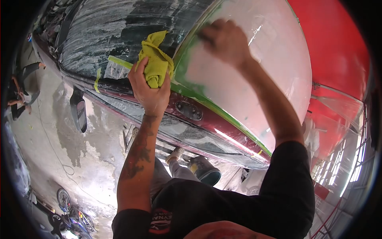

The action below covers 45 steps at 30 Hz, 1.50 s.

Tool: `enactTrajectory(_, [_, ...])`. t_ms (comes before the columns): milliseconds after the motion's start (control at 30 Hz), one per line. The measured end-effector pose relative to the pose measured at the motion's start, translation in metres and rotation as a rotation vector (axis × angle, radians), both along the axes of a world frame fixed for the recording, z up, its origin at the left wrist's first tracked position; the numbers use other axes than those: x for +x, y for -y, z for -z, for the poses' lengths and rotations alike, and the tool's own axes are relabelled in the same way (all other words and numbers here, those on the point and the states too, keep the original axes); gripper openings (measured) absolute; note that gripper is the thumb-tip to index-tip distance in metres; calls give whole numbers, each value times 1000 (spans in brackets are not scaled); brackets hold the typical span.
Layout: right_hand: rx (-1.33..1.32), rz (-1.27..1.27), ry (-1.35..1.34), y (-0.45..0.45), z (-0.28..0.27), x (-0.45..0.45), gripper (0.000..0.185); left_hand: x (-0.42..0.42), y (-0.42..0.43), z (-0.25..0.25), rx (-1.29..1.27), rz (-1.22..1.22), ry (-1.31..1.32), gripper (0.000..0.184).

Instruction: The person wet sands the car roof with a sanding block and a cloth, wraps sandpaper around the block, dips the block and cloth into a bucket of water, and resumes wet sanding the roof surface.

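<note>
My left hand (152,89) grips a crumpled yellow-green cloth (156,65) at the edge of a car's dusty, streaked glass (107,34). Over the car's pale panel (258,75), smeared by motion, my right hand (230,46) is closed around a small dark pad (207,35); its exact kind is blurred. That panel is whitish pink, with green patches along its border. Shiny wet marks show on its surface. Green tape (120,62) lies on the glass just left of the cloth. Below my left hand, a dark oval piece (188,110) sits in the maroon trim.
A dark bucket (207,171) stands on the floor near my feet. The car's side mirror (80,113) juts out at left. A cable (51,137) crosses the concrete floor (93,147). Another person (26,89) is at far left, and a motorcycle (71,211) stands at lower left.
</note>
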State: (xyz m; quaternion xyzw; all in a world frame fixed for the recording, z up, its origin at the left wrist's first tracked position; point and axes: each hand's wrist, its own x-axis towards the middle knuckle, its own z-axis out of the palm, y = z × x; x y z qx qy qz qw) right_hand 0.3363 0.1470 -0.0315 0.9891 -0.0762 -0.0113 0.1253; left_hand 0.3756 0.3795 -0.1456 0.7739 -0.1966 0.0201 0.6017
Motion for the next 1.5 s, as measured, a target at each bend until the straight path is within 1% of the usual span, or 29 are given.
enactTrajectory(33, [22,-41,22,-21,-4,-6,25,-1,-1,0,0,1,0,64])
enactTrajectory(100, [29,-31,25,-12,-5,-3,25,0,0,-1,17,-1,-16,64])
enactTrajectory(167, [-78,36,38,35,0,11,25,1,2,-2,20,-3,-16,63])
enactTrajectory(200, [-57,108,41,58,-3,19,26,-1,0,-2,28,1,-25,63])
enactTrajectory(233, [-42,98,155,77,5,20,27,0,0,-3,27,2,-19,63])
enactTrajectory(300, [-53,135,78,63,0,18,29,-1,0,-4,67,1,-37,63])
enactTrajectory(367, [35,-7,99,33,12,-5,31,-1,1,-7,64,8,-48,63])
enactTrajectory(400, [95,-24,108,6,5,-12,29,-1,1,-7,70,11,-65,63])
enactTrajectory(433, [160,-37,157,0,6,-18,32,-1,1,-6,70,11,-66,63])
enactTrajectory(467, [148,-36,129,7,5,-16,33,-1,1,-6,78,7,-72,63])
enactTrajectory(533, [135,-31,113,33,3,-3,34,-1,3,-7,85,9,-65,64])
enactTrajectory(600, [76,69,114,70,2,10,32,-2,2,-8,121,-1,-83,64])
enactTrajectory(633, [74,70,123,88,2,16,32,-1,2,-8,119,0,-74,64])
enactTrajectory(700, [7,174,96,122,1,24,34,0,2,-6,130,14,-55,64])
enactTrajectory(833, [-27,223,91,180,0,43,36,-1,2,-8,142,19,-46,65])
enactTrajectory(900, [-56,288,64,211,0,52,39,0,1,-9,145,24,-39,64])
enactTrajectory(967, [-61,309,59,242,-4,61,39,0,1,-8,144,35,-39,64])
enactTrajectory(1033, [-48,402,62,273,-7,68,40,1,1,-11,157,33,-47,65])
enactTrajectory(1067, [20,428,76,291,-5,71,40,0,1,-12,176,33,-41,65])
enactTrajectory(1100, [16,421,80,309,-5,76,40,0,2,-12,194,33,-36,66])
enactTrajectory(1200, [31,517,51,366,-3,92,40,-1,3,-12,213,29,-36,67])
enactTrajectory(1233, [30,511,54,380,1,96,40,0,2,-14,231,33,-39,67])
enactTrajectory(1300, [80,599,-26,381,-7,107,41,1,3,-14,237,32,-40,68])
enactTrajectory(1333, [82,603,-30,377,-6,104,41,0,3,-12,232,27,-45,69])
enactTrajectory(1400, [132,517,-16,349,-9,95,41,-1,1,-13,229,27,-56,69])
enactTrajectory(1433, [73,331,61,354,7,80,41,-1,2,-12,220,29,-60,67])
enactTrajectory(1500, [46,295,24,327,-4,74,41,-2,0,-13,223,29,-69,66])
